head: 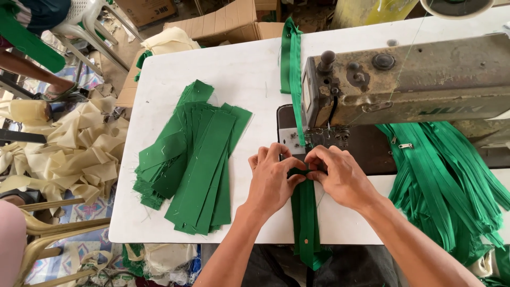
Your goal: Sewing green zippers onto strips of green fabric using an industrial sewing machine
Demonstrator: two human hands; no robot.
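Both hands work a green fabric strip (304, 212) just in front of the needle area of an old, worn sewing machine (404, 79). The left hand (271, 180) pinches the strip's upper end from the left, fingers together on the cloth. The right hand (340, 175) meets it from the right, fingers curled and clamped on the same fold. The strip runs from under the hands toward the person and hangs over the near edge of the white tabletop (175, 69).

Behind the needle, a sewn green band (291, 58) trails away across the tabletop. To the left of the hands lies a fanned stack of cut green strips (196, 159), well apart from them. To the right, under the machine arm, a heap of green zipper lengths (451, 180) spills off the tabletop. Cream fabric scraps (79, 149) cover the floor at left.
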